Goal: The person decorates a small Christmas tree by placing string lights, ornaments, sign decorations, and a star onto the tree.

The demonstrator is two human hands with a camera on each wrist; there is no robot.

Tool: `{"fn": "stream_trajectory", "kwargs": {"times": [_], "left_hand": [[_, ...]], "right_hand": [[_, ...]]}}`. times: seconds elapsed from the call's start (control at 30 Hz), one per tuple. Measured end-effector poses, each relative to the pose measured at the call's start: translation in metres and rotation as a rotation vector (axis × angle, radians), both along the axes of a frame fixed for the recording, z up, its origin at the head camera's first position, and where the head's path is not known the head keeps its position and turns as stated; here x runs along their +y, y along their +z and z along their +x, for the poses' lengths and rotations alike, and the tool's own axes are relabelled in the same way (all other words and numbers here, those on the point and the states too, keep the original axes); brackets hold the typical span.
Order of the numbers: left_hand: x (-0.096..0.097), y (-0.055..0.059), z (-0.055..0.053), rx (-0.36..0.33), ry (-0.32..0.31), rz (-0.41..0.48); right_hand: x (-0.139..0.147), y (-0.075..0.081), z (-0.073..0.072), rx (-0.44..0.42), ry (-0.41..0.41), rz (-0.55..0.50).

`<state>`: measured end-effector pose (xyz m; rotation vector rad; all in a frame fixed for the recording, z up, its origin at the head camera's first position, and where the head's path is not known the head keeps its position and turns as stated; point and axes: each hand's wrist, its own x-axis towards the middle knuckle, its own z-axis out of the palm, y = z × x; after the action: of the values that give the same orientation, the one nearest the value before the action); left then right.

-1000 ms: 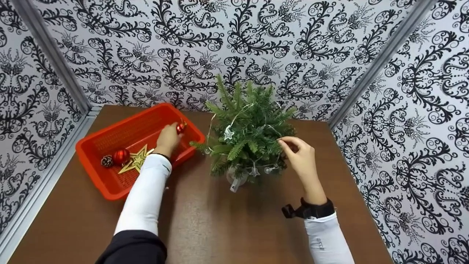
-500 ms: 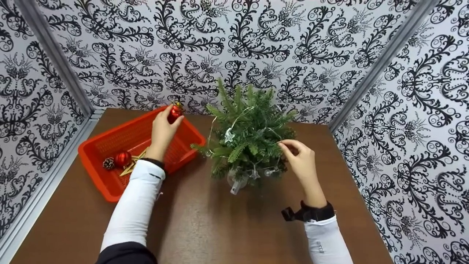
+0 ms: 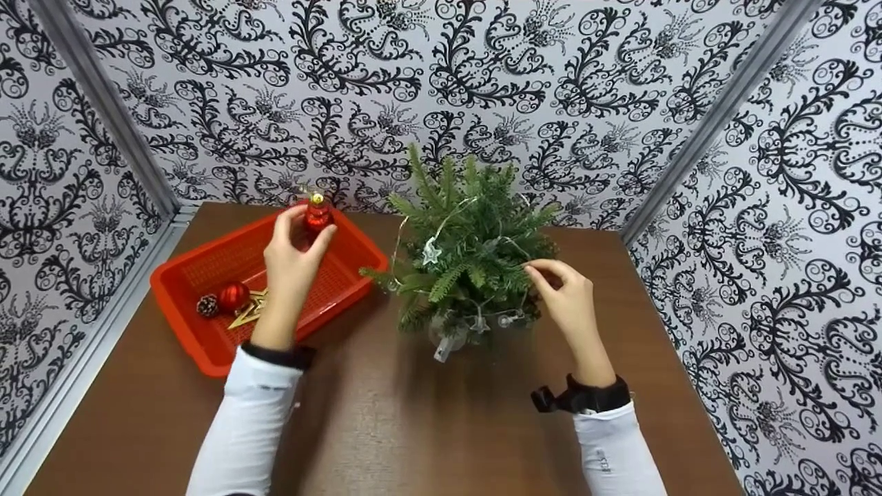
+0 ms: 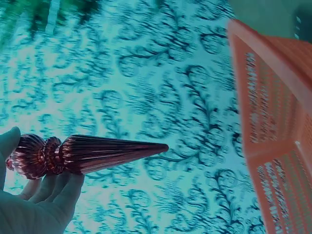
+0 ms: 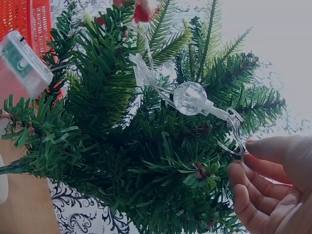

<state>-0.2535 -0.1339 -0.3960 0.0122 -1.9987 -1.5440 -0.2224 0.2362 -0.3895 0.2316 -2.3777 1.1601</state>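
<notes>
My left hand (image 3: 293,255) holds a shiny red ornament (image 3: 318,215) with a gold cap above the basket. In the left wrist view this finial-shaped ornament (image 4: 97,153) has a ribbed bulb and a long tapering point, with thumb and fingers (image 4: 61,192) around the bulb end. My right hand (image 3: 563,293) is at the right side of a small artificial Christmas tree (image 3: 475,255). There its thumb and fingertips pinch the clear wire of a string light (image 5: 236,139), beside a clear round bulb (image 5: 190,98). A clear star light (image 3: 431,252) hangs on the tree's front.
A red plastic basket (image 3: 186,337) stands at the left. In it lie a red ball (image 3: 233,297), a pine cone (image 3: 207,306) and gold stars (image 3: 249,311). A small clear battery box (image 3: 444,348) hangs low at the tree's front. Patterned walls (image 3: 482,76) enclose the brown table (image 3: 386,427).
My left hand has lifted the red ornament up out of the basket, then drawn it slightly left with its gold cap upward. The right hand has stayed at the tree.
</notes>
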Motion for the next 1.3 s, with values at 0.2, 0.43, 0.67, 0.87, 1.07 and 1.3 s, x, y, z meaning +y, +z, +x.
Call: {"fn": "stream_trajectory", "kwargs": {"times": [0.2, 0.43, 0.67, 0.87, 1.07, 1.3], "left_hand": [[0.012, -0.003, 0.047, 0.061, -0.001, 0.056], [0.03, -0.026, 0.095, 0.127, -0.036, -0.047], [0.057, -0.056, 0.12, 0.068, -0.132, -0.148], [0.083, -0.075, 0.137, -0.017, -0.308, -0.072], [0.099, -0.081, 0.145, -0.015, -0.404, -0.082], [0.11, -0.078, 0.146, -0.02, -0.451, -0.141]], "right_hand": [[-0.002, 0.001, 0.0, -0.012, 0.004, -0.014], [-0.002, 0.0, -0.001, -0.014, 0.017, -0.023], [0.002, 0.0, 0.002, -0.011, 0.007, -0.031], [0.003, -0.003, 0.008, -0.035, 0.004, -0.035], [0.007, -0.003, 0.024, 0.074, -0.003, -0.088], [-0.001, 0.004, 0.057, 0.251, 0.028, -0.098]]}}
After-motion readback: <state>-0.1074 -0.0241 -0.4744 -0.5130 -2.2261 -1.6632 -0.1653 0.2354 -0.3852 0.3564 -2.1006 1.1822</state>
